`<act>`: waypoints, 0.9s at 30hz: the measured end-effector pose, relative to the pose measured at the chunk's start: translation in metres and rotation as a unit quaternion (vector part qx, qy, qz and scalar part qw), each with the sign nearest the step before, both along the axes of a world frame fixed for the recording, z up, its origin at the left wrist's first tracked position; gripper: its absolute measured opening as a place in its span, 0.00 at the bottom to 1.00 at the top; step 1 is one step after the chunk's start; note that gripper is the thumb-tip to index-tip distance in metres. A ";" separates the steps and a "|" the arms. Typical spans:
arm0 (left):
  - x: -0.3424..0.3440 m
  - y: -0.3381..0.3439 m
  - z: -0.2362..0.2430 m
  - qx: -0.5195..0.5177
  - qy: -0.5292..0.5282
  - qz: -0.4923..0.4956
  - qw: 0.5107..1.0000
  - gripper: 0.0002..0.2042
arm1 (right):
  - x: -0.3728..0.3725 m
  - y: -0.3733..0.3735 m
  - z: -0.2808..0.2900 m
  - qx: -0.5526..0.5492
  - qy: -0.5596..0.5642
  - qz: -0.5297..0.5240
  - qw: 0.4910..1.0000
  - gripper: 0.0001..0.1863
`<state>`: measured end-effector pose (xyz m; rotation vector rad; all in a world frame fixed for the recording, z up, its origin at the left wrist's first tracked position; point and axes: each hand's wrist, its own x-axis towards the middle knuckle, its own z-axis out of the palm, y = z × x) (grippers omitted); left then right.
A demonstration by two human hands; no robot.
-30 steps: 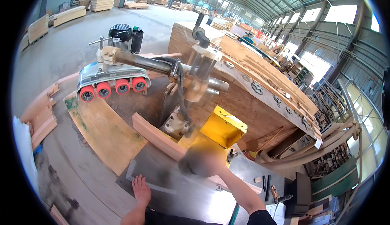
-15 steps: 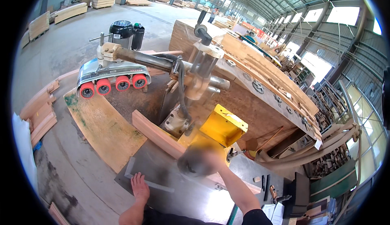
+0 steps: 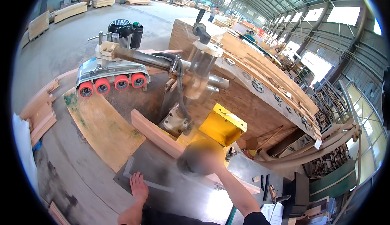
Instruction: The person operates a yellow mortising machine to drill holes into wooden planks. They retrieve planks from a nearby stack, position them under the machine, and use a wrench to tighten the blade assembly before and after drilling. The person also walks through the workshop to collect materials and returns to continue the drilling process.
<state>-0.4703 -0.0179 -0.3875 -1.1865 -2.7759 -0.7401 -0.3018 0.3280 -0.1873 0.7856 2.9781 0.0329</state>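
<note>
On the grey metal machine table (image 3: 154,168), my left hand (image 3: 139,187) lies with its fingers stretched out, palm down. Its fingertips overlap a pale grey L-shaped square (image 3: 156,185), and no grip on it shows. My right arm reaches forward to the yellow machine part, where my right hand (image 3: 213,165) is lost in a blur. A dark, round, smeared shape (image 3: 193,160) covers its fingers, so their pose and any held thing are hidden. Just beyond runs a long wooden fence board (image 3: 156,135), close to the yellow metal housing (image 3: 224,125).
A power feeder with red rollers (image 3: 112,85) hangs at the left on a thick arm. Behind the machine stands a large wooden bench (image 3: 260,115). Small tools and a wood block (image 3: 256,179) lie at the table's right. Thick hoses (image 3: 308,156) run along the right.
The view has shifted very slightly. Both hands stay in nearly the same places, and nothing has visibly been taken hold of or let go.
</note>
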 end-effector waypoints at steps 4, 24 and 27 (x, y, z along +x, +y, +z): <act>0.003 0.006 0.003 0.023 0.003 -0.018 1.000 0.23 | 0.021 0.042 -0.058 -0.035 -0.039 -0.005 0.999 0.09; 0.004 0.008 -0.003 0.001 -0.002 -0.009 1.000 0.23 | 0.013 0.036 -0.044 -0.012 -0.088 -0.044 0.995 0.08; -0.002 0.002 0.003 -0.014 -0.012 0.000 1.000 0.23 | -0.003 0.013 -0.007 -0.040 -0.036 -0.047 0.997 0.07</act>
